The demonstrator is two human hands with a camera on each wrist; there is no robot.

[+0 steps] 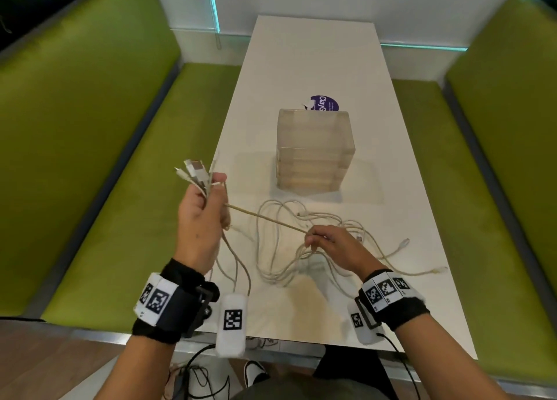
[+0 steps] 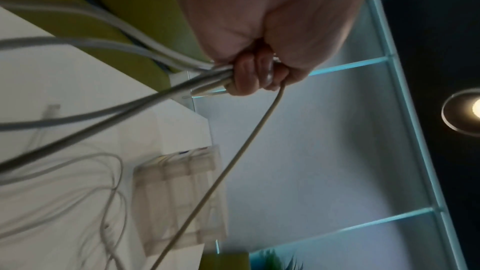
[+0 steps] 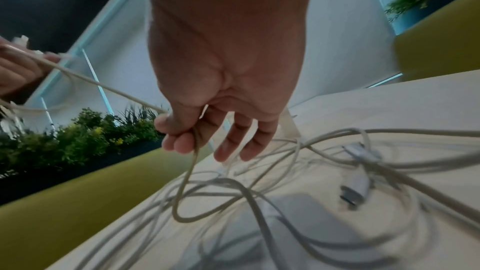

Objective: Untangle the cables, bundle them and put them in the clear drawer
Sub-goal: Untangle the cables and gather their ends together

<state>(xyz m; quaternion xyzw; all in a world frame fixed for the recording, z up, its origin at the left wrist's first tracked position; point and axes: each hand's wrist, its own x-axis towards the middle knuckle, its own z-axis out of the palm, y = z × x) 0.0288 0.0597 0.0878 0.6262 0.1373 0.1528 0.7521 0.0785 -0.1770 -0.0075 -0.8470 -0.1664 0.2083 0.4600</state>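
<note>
Left hand [image 1: 200,218]: you are fisting the plug ends, centre-left | right hand [image 1: 331,245]: you are pinching the taut cable [image 1: 265,217] | axis: running upper-left to lower-right | tangle [image 1: 301,249]: lying under your right hand.

"ClayG", cut off, on the purple round sticker [image 1: 325,103] behind the clear drawer unit [image 1: 315,152].

dim indoor light from a round ceiling lamp [image 2: 467,111]; wrist views motion-blurred, edges wide-angle warped.
</note>
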